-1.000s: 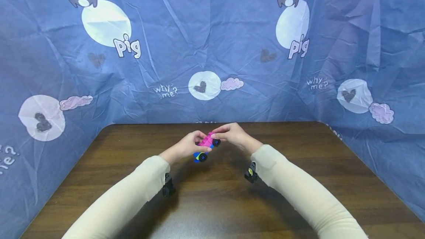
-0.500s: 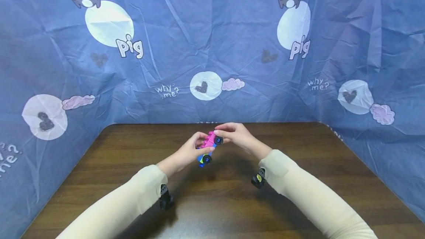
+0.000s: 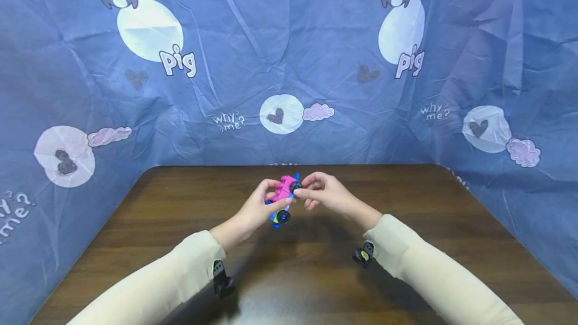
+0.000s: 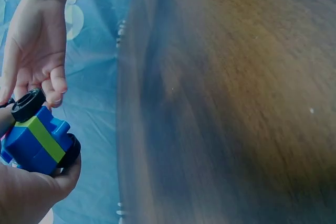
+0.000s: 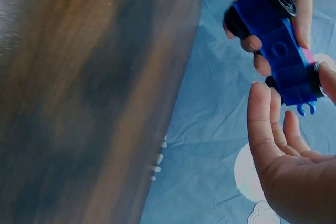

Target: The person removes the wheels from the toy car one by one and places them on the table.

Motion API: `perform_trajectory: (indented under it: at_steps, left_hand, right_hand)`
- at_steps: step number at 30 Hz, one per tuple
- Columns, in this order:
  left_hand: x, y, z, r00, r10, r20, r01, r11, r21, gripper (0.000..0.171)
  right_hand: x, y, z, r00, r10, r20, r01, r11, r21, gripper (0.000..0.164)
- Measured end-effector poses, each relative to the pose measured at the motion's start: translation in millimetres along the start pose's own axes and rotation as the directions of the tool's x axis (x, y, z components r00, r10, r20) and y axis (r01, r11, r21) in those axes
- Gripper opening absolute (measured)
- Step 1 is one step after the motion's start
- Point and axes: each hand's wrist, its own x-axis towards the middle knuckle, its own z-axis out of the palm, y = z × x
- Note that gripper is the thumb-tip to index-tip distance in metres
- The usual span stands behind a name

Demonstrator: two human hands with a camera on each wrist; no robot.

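Observation:
My left hand point(image 3: 254, 210) grips a small toy car point(image 3: 283, 189) in the air over the table, thumb along its side. The car has a pink studded top, a blue and lime-green body and black wheels. Its blue underside point(image 5: 283, 56) faces the right wrist camera, with small hooks at the end. My right hand point(image 3: 333, 197) is at the car's far end, thumb tip against a wheel point(image 5: 315, 80), other fingers loosely bent beside the end. Whether those fingers touch the car is unclear. In the left wrist view, one end of the car point(image 4: 39, 142) shows; the pink top is mostly hidden.
A dark brown wooden table point(image 3: 298, 275) lies beneath both hands. Blue cloth point(image 3: 235, 54) with pig and cloud prints hangs behind and at both sides. Black wrist cameras hang under the cream sleeves point(image 3: 402, 250).
The car has tilted more upright, showing its end hook. My right hand has moved slightly right and down, its fingers loosening from the pink end and the thumb shifting to the wheel.

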Motion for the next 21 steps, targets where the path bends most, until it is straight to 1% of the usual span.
perform_trajectory:
  at_steps: [4, 6, 11, 15, 21]
  left_hand:
    - [-1.6, 0.5, 2.4, 1.0, -0.002, -0.014, 0.002, 1.0, 0.025, 0.045]
    - [-2.6, 0.6, 3.4, 1.0, 0.005, -0.012, -0.005, 0.999, 0.037, 0.049]
    - [-4.4, 0.5, 5.5, 0.999, 0.045, -0.004, -0.044, 0.996, 0.08, 0.053]
    - [-3.9, 0.8, 6.8, 0.998, 0.066, -0.002, -0.066, 0.995, 0.077, 0.052]
    - [-4.9, 0.1, 8.3, 0.998, 0.067, -0.016, -0.065, 0.995, 0.073, 0.052]
  right_hand:
    - [-6.2, 1.6, 5.6, 0.997, -0.063, 0.051, 0.066, 0.996, -0.063, 0.024]
    - [-7.3, 2.7, 8.0, 0.994, -0.093, 0.064, 0.098, 0.993, -0.073, 0.021]
    - [-8.5, 1.5, 11.9, 0.987, -0.148, 0.058, 0.153, 0.985, -0.085, 0.022]
    - [-7.4, 2.4, 13.1, 0.984, -0.176, 0.033, 0.179, 0.977, -0.117, 0.025]
    - [-6.7, 2.8, 15.3, 0.986, -0.166, 0.002, 0.164, 0.971, -0.172, 0.031]
